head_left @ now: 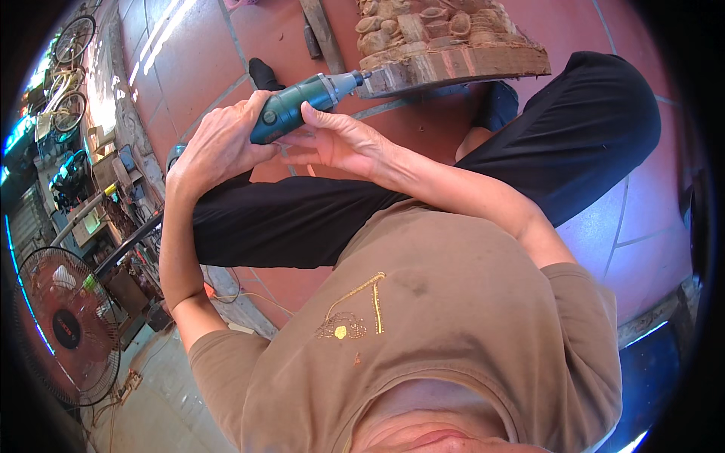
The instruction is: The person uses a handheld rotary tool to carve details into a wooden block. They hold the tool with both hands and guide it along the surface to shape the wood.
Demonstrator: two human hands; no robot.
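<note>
Presumably for steadiness, the left hand (226, 137) clasped the green rotary tool (291, 113), nose beside the wood carving (453, 64), while the right hand (343, 143), loosely spread, thumbed its side.

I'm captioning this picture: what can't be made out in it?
Head view: dark-green cylindrical rotary tool, its body partly hidden behind the left grip.
Head view: thin metal bit, too small to tell its shape.
Head view: brown carved wooden block, its far side cut off by the upper edge.
</note>
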